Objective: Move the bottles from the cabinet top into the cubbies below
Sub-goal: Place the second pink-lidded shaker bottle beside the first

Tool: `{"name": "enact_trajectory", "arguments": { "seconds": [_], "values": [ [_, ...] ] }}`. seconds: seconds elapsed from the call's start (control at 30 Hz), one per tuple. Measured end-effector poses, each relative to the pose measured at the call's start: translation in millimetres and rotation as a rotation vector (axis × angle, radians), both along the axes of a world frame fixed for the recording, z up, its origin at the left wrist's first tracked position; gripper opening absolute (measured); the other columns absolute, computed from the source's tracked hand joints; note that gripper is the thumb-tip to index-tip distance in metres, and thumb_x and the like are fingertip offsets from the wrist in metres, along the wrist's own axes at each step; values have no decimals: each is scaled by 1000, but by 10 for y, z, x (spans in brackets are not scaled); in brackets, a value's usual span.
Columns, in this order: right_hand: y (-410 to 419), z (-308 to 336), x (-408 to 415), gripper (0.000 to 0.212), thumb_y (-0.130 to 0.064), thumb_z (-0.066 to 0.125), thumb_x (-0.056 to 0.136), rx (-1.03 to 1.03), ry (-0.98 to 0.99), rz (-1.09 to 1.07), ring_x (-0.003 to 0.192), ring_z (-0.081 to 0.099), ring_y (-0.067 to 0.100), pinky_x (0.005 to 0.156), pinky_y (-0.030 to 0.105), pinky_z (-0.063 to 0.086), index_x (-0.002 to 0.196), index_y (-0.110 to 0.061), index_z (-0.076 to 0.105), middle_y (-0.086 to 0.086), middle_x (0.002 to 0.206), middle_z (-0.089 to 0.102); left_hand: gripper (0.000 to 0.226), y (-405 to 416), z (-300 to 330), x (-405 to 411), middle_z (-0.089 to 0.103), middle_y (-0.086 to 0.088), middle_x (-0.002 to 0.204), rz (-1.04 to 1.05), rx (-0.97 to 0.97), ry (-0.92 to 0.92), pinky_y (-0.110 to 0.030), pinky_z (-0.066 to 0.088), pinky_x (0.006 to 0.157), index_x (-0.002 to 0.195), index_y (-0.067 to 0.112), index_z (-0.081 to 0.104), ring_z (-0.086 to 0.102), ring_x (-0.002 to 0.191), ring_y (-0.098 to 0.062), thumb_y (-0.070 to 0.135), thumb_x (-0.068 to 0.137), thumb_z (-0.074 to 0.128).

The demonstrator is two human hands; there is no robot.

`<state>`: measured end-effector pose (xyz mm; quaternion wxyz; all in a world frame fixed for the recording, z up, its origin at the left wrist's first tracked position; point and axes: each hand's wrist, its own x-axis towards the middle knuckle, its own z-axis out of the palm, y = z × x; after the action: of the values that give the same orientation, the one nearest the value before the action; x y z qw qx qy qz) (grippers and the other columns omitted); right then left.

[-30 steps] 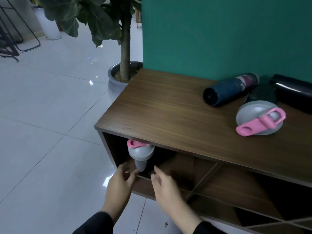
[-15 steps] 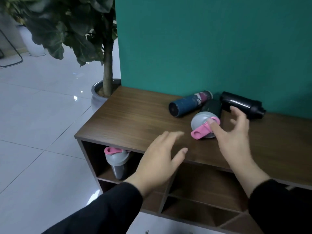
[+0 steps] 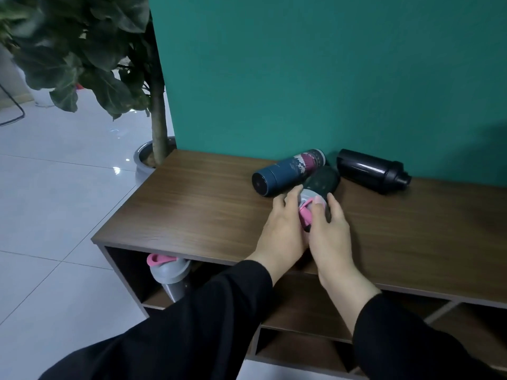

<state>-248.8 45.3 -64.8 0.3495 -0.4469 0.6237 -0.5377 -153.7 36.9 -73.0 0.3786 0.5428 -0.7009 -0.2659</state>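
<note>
Three bottles lie on the wooden cabinet top (image 3: 192, 204). A dark green shaker bottle (image 3: 321, 182) with a grey lid and pink flip cap lies in the middle, lid toward me. My left hand (image 3: 282, 229) and my right hand (image 3: 332, 229) both wrap around its lid end. A navy patterned flask (image 3: 285, 171) lies just left of it and a black bottle (image 3: 373, 174) lies to the right by the wall. A grey shaker with a pink cap (image 3: 168, 272) stands in the top-left cubby.
A potted tree (image 3: 157, 127) stands off the cabinet's left end, against the teal wall (image 3: 301, 78). White tiled floor (image 3: 55, 215) spreads to the left. More cubbies (image 3: 301, 311) open under the top, partly hidden by my sleeves.
Both hands rose from the grey shaker in the left cubby to the cabinet top and closed on the green shaker's lid. The view tilted up.
</note>
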Motion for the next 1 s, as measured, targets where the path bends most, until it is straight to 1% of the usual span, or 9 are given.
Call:
{"name": "enact_trajectory", "arguments": {
  "seconds": [0.13, 0.23, 0.33, 0.43, 0.57, 0.73, 0.87, 0.93, 1.0],
  "values": [
    [415, 84, 145, 57, -57, 39, 95, -85, 88, 41, 139, 39, 7, 114, 38, 38, 148, -36, 35, -8, 154, 39, 75, 278, 121, 110, 40, -2, 152, 109, -101, 48, -41, 52, 107, 155, 27, 32, 55, 128, -19, 31, 91, 72],
    [829, 158, 211, 51, -49, 44, 96, -227, 190, 157, 137, 36, -5, 113, 24, 37, 145, -35, 42, -15, 151, 36, 91, 650, 295, 450, 47, 14, 143, 142, -92, 194, -14, 50, 95, 149, 36, 38, 56, 121, 3, 40, 72, 87],
    [1162, 212, 239, 70, -62, 51, 88, -405, 442, 320, 148, 23, 5, 117, 36, 28, 149, -33, 35, -19, 158, 24, 94, 1102, 516, 929, 50, 29, 137, 117, -160, 157, 3, 40, 93, 141, 51, 38, 50, 125, 18, 50, 61, 88],
    [1351, 172, 310, 87, -63, 59, 83, -544, 634, 448, 151, 18, 12, 119, 45, 25, 153, -23, 28, -12, 163, 22, 89, 1580, 757, 1399, 53, 32, 137, 54, -162, 16, -5, 45, 96, 136, 58, 40, 53, 128, 12, 57, 56, 81],
    [1636, -52, 644, 86, -65, 56, 83, -589, 635, 481, 145, 32, 8, 112, 37, 34, 150, -15, 37, -9, 156, 37, 93, 2037, 795, 1830, 58, 26, 137, -57, -102, -149, -19, 57, 88, 140, 54, 42, 64, 119, 4, 52, 56, 82],
    [1723, -713, 920, 86, -71, 60, 76, -246, 467, 626, 144, 24, -7, 111, 29, 40, 148, -47, 20, -34, 155, 20, 103, 2074, 271, 1940, 29, 44, 149, -70, 36, -330, -19, 53, 98, 140, 75, 15, 50, 128, 17, 69, 59, 79],
    [1563, -1196, 929, 93, -42, 72, 75, -18, 395, 676, 145, 19, -9, 118, 29, 30, 145, -54, 13, -33, 156, 16, 102, 1866, -266, 1809, 35, 33, 147, 3, 111, -330, -12, 47, 95, 154, 49, 27, 51, 129, 6, 65, 64, 74],
    [1487, -1360, 974, 84, -33, 69, 77, 97, 222, 598, 143, 31, -2, 115, 37, 37, 142, -60, 23, -27, 156, 28, 103, 1676, -468, 1663, 41, 28, 146, 110, 141, -302, -10, 42, 88, 154, 42, 31, 51, 128, 3, 65, 62, 70],
    [1408, -1433, 1034, 71, -22, 64, 84, 165, 129, 482, 134, 45, -2, 108, 30, 45, 138, -58, 35, -18, 152, 40, 99, 1456, -661, 1506, 47, 22, 144, 187, 172, -273, -17, 42, 88, 151, 40, 37, 53, 127, -3, 58, 62, 75]
  ]
}}
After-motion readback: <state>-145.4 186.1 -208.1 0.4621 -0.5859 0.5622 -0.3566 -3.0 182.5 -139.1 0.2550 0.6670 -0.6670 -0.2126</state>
